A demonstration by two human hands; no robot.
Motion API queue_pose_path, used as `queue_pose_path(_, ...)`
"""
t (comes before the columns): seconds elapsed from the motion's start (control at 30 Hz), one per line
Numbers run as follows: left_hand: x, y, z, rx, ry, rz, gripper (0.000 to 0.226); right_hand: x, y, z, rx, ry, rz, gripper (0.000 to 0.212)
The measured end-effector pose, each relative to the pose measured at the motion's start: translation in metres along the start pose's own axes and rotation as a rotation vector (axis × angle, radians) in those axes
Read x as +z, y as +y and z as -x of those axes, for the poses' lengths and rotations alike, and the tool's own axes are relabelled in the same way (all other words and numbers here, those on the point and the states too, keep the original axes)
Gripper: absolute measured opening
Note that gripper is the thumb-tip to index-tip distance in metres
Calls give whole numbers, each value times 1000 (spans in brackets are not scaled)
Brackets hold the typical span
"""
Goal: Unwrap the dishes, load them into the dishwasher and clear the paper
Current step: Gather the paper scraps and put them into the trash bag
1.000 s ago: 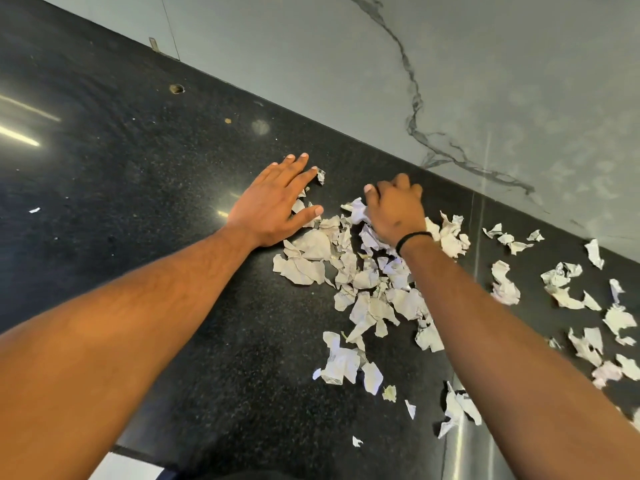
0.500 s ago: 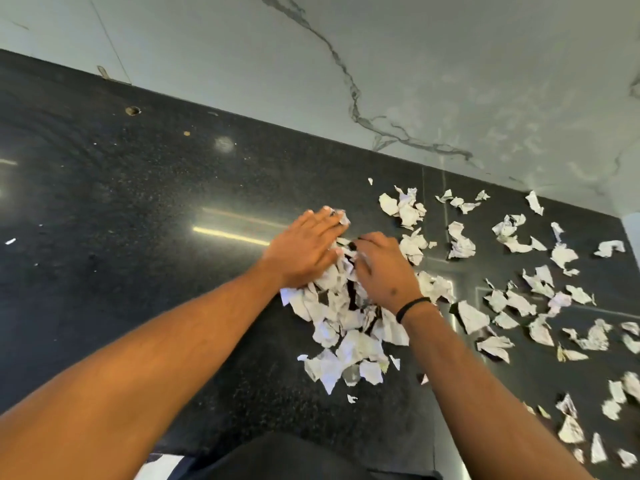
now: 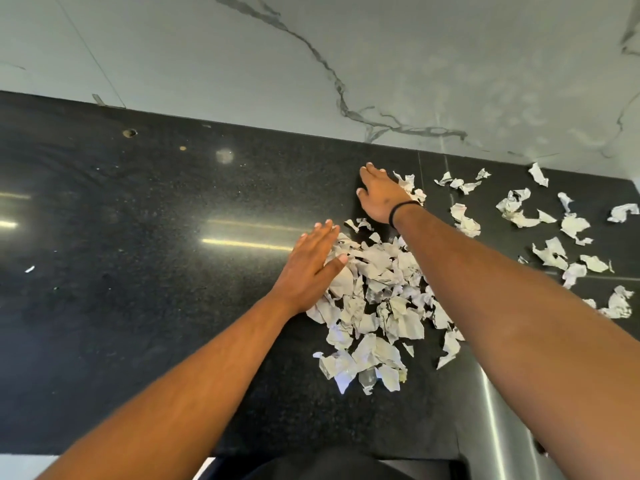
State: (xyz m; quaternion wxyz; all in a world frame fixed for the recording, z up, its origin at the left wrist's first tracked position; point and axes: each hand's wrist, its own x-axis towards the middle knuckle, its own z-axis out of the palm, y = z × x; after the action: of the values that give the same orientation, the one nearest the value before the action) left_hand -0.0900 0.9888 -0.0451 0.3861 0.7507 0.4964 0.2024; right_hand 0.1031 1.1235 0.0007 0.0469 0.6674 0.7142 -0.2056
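Two flat hands herd paper scraps on the counter [image 3: 138,306].
The pile [image 3: 374,306] lies just right of the left hand [image 3: 308,268], whose straight fingers rest on its edge, holding nothing. Beyond it the right hand [image 3: 381,199] presses flat, empty. Clearing paper; next, I judge, sweeping in the loose scraps [image 3: 554,237] further right.

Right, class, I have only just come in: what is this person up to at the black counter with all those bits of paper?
A person is gathering torn paper scraps on a black countertop. The left hand lies flat, fingers straight, against the left edge of the main pile of scraps. The right hand, open too, reaches further back towards the wall, beside a few scraps there. Many loose scraps lie spread out to the right, not yet gathered. No dishes or dishwasher are in view.
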Motion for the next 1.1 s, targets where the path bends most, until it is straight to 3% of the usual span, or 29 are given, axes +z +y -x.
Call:
queue_pose_path(0.17,-2,4,-3,-44,-30,24,62,17,-16,8,21,5,95,54)
queue_pose_path(0.37,-4,2,-7,-54,-108,9,70,28,-8,73,-89,-28,141,45)
queue_pose_path(0.47,-3,2,-6,-41,-111,-13,66,9,2,76,-98,110,53,34)
queue_pose_path(0.6,-2,2,-7,-40,-114,-53,65,-24,23,36,-13,247,3,40)
queue_pose_path(0.8,-3,4,-7,-54,-118,-51,63,-21,35,-1,312,22,-11,61)
queue_pose_path(0.97,-3,4,-9,-62,-121,-23,63,23,15,43,142,215,110,42)
queue_pose_path(1.1,-5,5,-9,-67,-121,23,62,55,7,100,-46,255,72,38)
